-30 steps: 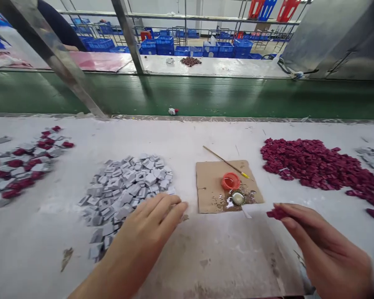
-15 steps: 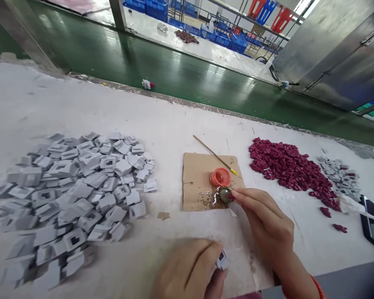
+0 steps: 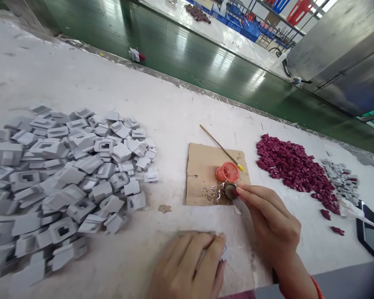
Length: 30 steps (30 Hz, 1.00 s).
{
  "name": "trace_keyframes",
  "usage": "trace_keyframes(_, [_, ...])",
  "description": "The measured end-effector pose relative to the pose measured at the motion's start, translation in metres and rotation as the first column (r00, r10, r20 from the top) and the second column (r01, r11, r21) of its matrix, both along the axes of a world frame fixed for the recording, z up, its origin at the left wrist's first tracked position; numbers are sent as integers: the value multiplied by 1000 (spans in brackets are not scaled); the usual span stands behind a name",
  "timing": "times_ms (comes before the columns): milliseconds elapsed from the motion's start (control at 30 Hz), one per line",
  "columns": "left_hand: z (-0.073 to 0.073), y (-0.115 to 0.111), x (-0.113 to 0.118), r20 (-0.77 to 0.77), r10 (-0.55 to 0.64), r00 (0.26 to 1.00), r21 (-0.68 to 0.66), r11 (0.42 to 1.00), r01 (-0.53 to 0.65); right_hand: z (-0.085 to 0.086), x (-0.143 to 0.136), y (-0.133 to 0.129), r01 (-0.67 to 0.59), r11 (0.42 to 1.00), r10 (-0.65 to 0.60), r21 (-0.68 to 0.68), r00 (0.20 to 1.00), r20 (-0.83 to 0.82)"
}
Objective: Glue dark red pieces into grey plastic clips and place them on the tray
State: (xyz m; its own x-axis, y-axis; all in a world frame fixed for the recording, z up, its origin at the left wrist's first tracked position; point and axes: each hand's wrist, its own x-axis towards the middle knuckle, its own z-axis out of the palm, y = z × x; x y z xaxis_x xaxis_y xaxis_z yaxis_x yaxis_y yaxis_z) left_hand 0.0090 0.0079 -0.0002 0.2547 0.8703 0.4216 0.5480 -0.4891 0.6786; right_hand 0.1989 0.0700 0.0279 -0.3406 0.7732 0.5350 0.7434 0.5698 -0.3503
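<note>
Grey block (image 3: 223, 251), mostly hidden, is held in the left hand (image 3: 188, 263) close to the near edge of the tabletop (image 3: 171, 124); its long axis I cannot tell. Rightward, at the near right corner of the cardboard (image 3: 202, 162), a maroon piece (image 3: 235, 192) points left at the bottle cap (image 3: 225, 193), pinched by the right hand (image 3: 269, 216).

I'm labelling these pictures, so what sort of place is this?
Probably a factory workshop: a long green belt, likely a conveyor, stretches behind a white worktable heaped with small grey parts and dark red parts, and blue crates stand beyond.
</note>
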Motion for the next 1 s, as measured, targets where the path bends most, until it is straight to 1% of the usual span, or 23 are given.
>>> trace_keyframes(133, [1,1,1,19,3,1000,-24,1000,-3,2,-1,-1,12,1000,-12,4,999,-31])
trace_keyframes(233, [1,1,2,34,27,999,-51,998,-25,5,-3,-11,58,998,-59,-13,990,-127])
trace_keyframes(300, [1,1,3,58,44,997,-77,996,-40,7,-7,-23,105,992,-118,-69,970,-215])
trace_keyframes(367, [1,1,3,83,54,995,-101,994,-46,8,-12,-38,119,982,-159,-148,943,-294])
trace_keyframes(467, [0,2,3,92,51,994,-92,995,-42,5,-22,-56,64,970,-149,-236,921,-361])
trace_keyframes(567, [0,2,2,98,44,994,-75,997,-37,-1,-28,-64,15,969,-112,-248,918,-381])
trace_keyframes(700, [1,3,2,97,43,994,-84,996,-34,-5,-33,-64,14,975,-106,-223,907,-407])
trace_keyframes(900, [-1,3,1,90,22,996,-57,998,-17,-1,-35,-63,2,979,-74,-203,934,-349])
trace_keyframes(1000, [-1,3,0,86,15,996,-56,998,-10,2,-33,-62,-40,978,-26,-207,951,-307])
